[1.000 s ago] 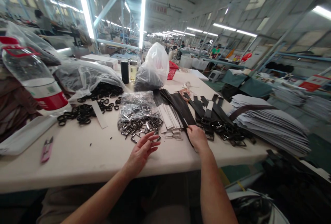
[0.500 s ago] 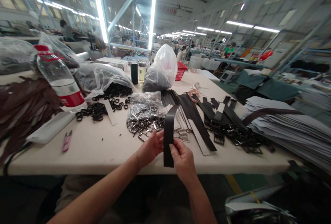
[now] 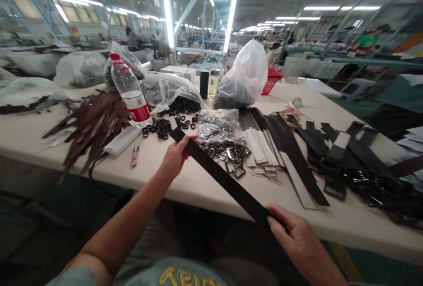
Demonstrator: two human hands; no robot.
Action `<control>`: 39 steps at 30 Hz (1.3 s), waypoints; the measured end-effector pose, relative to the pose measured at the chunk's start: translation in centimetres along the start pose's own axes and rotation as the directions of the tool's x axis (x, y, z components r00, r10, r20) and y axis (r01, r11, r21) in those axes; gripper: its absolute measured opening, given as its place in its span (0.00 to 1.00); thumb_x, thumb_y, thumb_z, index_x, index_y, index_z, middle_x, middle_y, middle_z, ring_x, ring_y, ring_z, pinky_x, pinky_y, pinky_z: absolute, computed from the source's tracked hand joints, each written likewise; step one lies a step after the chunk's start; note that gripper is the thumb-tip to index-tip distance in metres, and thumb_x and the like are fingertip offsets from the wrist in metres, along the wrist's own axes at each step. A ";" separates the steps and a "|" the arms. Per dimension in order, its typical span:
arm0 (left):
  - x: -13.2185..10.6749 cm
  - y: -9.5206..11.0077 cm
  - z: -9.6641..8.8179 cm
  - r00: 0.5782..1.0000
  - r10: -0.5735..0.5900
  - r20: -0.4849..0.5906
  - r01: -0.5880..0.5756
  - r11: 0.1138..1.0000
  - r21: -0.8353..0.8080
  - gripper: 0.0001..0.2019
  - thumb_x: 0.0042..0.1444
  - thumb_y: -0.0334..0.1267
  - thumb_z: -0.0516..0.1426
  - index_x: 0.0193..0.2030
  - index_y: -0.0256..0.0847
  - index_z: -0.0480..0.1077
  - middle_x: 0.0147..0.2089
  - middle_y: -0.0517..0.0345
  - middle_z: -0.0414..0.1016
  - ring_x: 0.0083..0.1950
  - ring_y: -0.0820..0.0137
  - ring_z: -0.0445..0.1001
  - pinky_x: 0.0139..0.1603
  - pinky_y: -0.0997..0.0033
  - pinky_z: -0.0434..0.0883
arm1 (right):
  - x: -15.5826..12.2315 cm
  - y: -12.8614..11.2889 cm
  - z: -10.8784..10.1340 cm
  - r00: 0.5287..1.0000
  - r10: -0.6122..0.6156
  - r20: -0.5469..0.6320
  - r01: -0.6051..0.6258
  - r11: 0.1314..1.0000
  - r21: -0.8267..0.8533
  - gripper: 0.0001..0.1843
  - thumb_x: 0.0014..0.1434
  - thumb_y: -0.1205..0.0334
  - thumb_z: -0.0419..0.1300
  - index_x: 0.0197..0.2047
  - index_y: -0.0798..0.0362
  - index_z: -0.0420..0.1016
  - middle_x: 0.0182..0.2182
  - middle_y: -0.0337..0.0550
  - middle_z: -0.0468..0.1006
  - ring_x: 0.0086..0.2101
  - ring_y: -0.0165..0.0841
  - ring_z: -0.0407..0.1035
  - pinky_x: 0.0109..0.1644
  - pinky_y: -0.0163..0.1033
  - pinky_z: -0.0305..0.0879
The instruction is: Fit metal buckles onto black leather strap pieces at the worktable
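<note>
A long black strap stretches slantwise between my hands, over the table's front edge. My left hand is closed on its upper end, thumb on top. Lower right, my right hand pinches the strap near its other end, which my fingers partly hide. Just beyond the strap lies a heap of metal buckles, partly under a clear plastic bag. Black loops are scattered past my left hand. White-backed strips and more black straps with buckles lie to the right.
A bottle with a red cap stands at the left, near brown strips. Pink thread snips lie near the front edge. A white plastic bag, a dark cylinder and a red basket stand at the back.
My hands have moved apart, left hand up and left, right hand down and right, so the strap now extends between them. My left hand has closed on its end. The view has turned left.
</note>
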State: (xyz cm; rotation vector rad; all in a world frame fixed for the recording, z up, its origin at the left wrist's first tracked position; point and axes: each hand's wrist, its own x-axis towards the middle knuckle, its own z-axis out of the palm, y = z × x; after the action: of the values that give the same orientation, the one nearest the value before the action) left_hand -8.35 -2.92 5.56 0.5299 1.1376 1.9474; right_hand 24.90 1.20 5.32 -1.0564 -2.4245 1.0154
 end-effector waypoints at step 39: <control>-11.9 -5.4 -0.8 0.910 -0.372 0.185 0.319 0.911 0.263 0.13 0.51 0.44 0.67 0.34 0.34 0.77 0.32 0.55 0.78 0.33 0.69 0.75 0.40 0.70 0.73 | 2.8 -4.3 8.6 0.927 -0.274 -0.256 0.258 0.962 -0.093 0.03 0.59 0.66 0.61 0.34 0.51 0.75 0.29 0.39 0.77 0.32 0.33 0.72 0.38 0.36 0.64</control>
State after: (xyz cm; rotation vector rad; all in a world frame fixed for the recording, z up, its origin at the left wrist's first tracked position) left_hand 0.46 -11.43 0.96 0.6113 1.2168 1.4184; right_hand 16.28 -3.03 2.35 -0.7930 -2.3048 0.6706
